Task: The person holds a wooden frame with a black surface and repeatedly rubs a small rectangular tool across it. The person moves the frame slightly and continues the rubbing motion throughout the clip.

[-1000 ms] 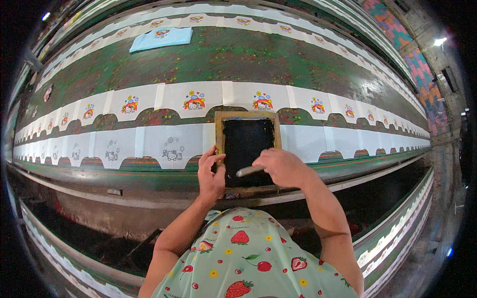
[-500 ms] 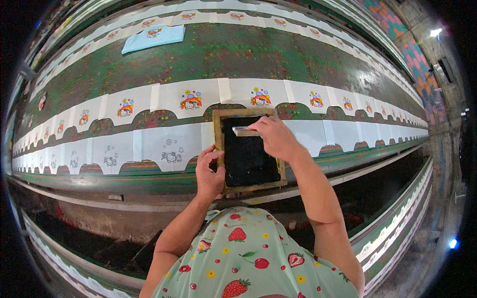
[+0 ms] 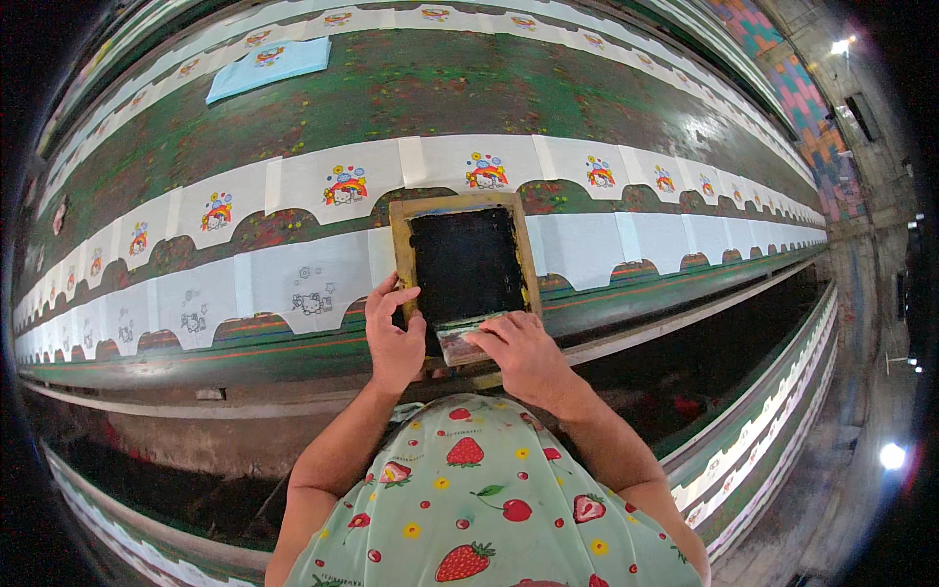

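Just below mid-frame, the right hand (image 3: 530,358) pinches a squeegee (image 3: 456,344) over a wood-edged screen (image 3: 465,262), left hand (image 3: 395,340) spread alongside.

The scene was unevenly lit. A lamp (image 3: 842,46) glared white at the upper right, and a bright spot (image 3: 892,456) burned out lower down, perhaps a second lamp. A pale sheen lay over the green table (image 3: 641,117) toward its right, while the gap (image 3: 685,380) right of centre sank into deep shadow and the black screen (image 3: 465,259) gave back almost no light. Straight edges bowed strongly toward the grainy black rim; the middle looked reasonably sharp.
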Motion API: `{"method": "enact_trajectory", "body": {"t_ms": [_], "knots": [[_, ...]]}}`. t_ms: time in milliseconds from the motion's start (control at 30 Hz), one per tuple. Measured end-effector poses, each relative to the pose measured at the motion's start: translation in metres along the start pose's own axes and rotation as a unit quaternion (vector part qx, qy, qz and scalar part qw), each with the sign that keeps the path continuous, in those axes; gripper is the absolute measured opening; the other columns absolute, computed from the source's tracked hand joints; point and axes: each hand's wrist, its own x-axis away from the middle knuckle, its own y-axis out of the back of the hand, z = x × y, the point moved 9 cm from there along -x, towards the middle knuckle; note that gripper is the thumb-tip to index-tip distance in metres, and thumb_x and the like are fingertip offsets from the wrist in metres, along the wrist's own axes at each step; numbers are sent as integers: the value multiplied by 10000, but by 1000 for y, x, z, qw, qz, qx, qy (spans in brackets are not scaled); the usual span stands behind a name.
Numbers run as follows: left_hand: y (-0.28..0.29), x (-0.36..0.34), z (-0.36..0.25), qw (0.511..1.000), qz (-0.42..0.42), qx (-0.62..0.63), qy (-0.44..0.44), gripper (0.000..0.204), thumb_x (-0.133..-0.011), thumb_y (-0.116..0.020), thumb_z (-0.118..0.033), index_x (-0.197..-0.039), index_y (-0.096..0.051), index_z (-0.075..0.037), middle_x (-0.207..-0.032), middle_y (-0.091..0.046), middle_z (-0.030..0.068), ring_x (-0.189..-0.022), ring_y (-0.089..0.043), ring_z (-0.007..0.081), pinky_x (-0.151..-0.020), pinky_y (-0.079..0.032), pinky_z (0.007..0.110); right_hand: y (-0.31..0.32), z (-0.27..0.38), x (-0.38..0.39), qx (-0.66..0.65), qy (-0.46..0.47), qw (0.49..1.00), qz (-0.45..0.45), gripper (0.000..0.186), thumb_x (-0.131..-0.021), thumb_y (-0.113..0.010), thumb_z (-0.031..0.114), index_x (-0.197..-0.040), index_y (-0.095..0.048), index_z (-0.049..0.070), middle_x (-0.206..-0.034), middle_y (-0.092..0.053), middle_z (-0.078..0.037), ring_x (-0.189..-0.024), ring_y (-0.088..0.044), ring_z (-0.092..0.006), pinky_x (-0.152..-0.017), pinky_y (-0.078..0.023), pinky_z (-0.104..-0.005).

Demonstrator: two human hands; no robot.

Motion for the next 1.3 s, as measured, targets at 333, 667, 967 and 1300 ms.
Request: {"method": "enact_trajectory", "body": {"t_ms": [333, 667, 967, 1300], "knots": [[-7, 5, 0, 998, -8, -59, 14, 523, -783, -718, 122, -1254, -788, -94, -1589, -596, 243, -1456, -577, 423, -1241, -453, 514, 0, -12, 40, -87, -16, 996, -22, 549, -906, -882, 184, -1424, -715, 113, -1471, -629, -110, -1405, -592, -383, -1164, -502, -539], [-98, 22, -55, 996, -40, -27, -73, 494, -788, -668, 179, -1198, -775, -75, -1601, -590, 233, -1454, -597, 403, -1223, -476, 471, 29, -152, 148, -238, -185, 927, -224, 449, -978, -831, 116, -1415, -734, 79, -1471, -682, -188, -1408, -609, -405, -1208, -483, -521], [-220, 35, -76, 998, -59, 18, -33, 502, -762, -705, 161, -1182, -795, -100, -1559, -630, 234, -1436, -612, 404, -1235, -462, 474, 70, -253, 216, -229, -197, 930, -209, 422, -983, -830, 114, -1394, -745, 66, -1490, -692, -176, -1414, -619, -391, -1208, -486, -513], [-242, 35, -72, 998, -51, 28, 4, 487, -779, -713, 158, -1192, -801, -85, -1595, -642, 216, -1457, -604, 378, -1234, -463, 459, 90, -209, 188, -73, 9, 992, -99, 512, -884, -911, 173, -1364, -739, 129, -1443, -649, -140, -1413, -603, -402, -1162, -508, -555]]}}
